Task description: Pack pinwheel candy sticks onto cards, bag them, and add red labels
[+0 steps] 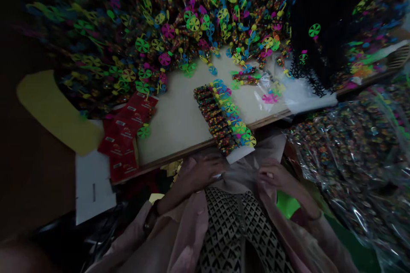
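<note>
The fingers of the left hand (201,169) curl narrowly over a see-through plastic film (246,175), and those of the right hand (272,177) pinch it from the other side, though the dim light hides how firmly each one grips. The film lies gathered between the two hands, just in front of the wooden edge of a pale board (173,128), and a white paper card (240,155) sits against its far side. Thin plastic like this handles best with an even, light pull from both pinches (a sharp corner could easily snag it). A row of candy tubes topped with pinwheels (218,115) ends almost at the board's edge, so lifting the hands straight up there risks knocking it. To the left, a stretch of bare board runs towards red packets (126,140). To the right, a heap of plastic-wrapped bundles (346,170) crowds the right forearm, leaving less room on that side. Just below the hands is the person's patterned top (237,230).
</note>
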{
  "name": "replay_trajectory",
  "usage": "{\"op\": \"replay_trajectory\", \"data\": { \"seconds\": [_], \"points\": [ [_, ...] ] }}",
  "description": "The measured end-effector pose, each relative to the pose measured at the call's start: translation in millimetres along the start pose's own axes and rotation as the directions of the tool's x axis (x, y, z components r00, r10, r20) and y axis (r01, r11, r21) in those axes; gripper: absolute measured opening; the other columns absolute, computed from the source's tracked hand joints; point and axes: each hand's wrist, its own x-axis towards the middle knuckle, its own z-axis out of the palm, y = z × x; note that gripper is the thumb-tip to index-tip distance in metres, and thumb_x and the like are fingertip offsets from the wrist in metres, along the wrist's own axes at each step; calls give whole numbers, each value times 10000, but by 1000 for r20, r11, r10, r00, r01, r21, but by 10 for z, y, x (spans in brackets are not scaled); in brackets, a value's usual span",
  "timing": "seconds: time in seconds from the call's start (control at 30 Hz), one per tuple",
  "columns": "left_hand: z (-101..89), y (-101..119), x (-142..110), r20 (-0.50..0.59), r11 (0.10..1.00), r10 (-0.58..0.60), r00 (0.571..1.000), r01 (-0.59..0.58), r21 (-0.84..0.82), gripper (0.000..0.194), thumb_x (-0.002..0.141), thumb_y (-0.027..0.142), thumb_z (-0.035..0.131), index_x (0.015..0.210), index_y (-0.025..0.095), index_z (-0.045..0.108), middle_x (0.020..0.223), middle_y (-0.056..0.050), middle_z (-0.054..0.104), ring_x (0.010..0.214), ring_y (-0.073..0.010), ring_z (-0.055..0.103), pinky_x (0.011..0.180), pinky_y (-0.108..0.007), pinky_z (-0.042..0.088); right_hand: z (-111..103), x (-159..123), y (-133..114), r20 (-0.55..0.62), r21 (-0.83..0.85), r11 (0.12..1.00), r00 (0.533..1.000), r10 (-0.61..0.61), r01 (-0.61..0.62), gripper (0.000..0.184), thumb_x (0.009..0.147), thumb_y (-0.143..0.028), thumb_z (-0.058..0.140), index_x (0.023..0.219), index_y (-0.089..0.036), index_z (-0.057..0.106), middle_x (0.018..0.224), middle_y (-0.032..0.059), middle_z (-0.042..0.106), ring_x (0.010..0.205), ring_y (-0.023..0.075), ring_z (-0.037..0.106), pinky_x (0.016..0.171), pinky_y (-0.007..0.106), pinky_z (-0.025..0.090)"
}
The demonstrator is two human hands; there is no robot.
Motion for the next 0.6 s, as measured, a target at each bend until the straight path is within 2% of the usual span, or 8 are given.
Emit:
{"op": "replay_trajectory", "data": {
  "seconds": [0.1,0.2,0.3,0.4,0.47,0.53,0.57,0.6],
  "points": [
    [155,-26,153,52,995,19,998,-14,-98,260,940,212,420,912,174,676,1049,-67,684,980,-187,612,917,-306,452,-134,223,25,70,-172,983,996,-50,62,283,909,-309,470,757,-222,692,782,54,673,829,235,632,1024,507,350],
    [231,-99,157,50,989,23,998,-15,-148,296,968,244,382,979,177,671,1116,-71,673,1043,-176,603,951,-297,441,-226,411,56,29,-154,980,992,-121,124,262,915,-280,468,810,-230,703,909,50,686,925,224,630,1114,519,232],
    [211,-164,66,52,994,4,999,1,-106,321,976,261,374,1172,205,623,1283,-80,607,1208,-189,534,1065,-366,360,-290,493,116,-31,-83,977,980,-198,195,243,917,-275,450,893,-246,690,982,39,686,979,201,618,1148,522,177],
    [164,-196,12,71,997,-20,997,25,-75,358,978,251,375,1284,251,558,1362,-77,551,1287,-196,472,1122,-442,276,-276,519,162,-57,-27,985,983,-173,172,244,892,-269,450,830,-236,684,915,44,694,912,206,635,1125,528,243],
    [153,-211,30,89,996,-18,996,25,-84,342,968,288,406,1250,258,598,1366,-83,547,1285,-217,475,1113,-454,288,-221,505,156,-20,4,993,993,-119,119,218,859,-265,481,808,-225,690,906,59,704,889,223,644,1055,504,354],
    [168,-226,84,97,993,-10,995,21,-117,327,954,344,433,1173,251,658,1346,-84,564,1248,-235,509,1076,-438,346,-152,464,124,43,54,996,996,-78,76,182,816,-253,527,793,-213,703,949,76,714,880,231,653,928,429,466],
    [182,-234,119,89,990,-10,996,22,-140,330,951,367,435,1134,246,681,1321,-81,584,1215,-235,534,1051,-422,378,-120,441,104,6,85,995,999,-54,54,156,787,-255,561,758,-208,706,944,78,718,851,227,658,850,384,501],
    [199,-242,157,74,986,-14,997,26,-163,338,950,386,431,1103,241,696,1284,-75,610,1176,-225,560,1024,-400,407,-92,420,87,-82,115,993,996,-19,28,131,755,-268,598,702,-206,701,908,75,722,801,217,660,777,346,515]
  ]
}}
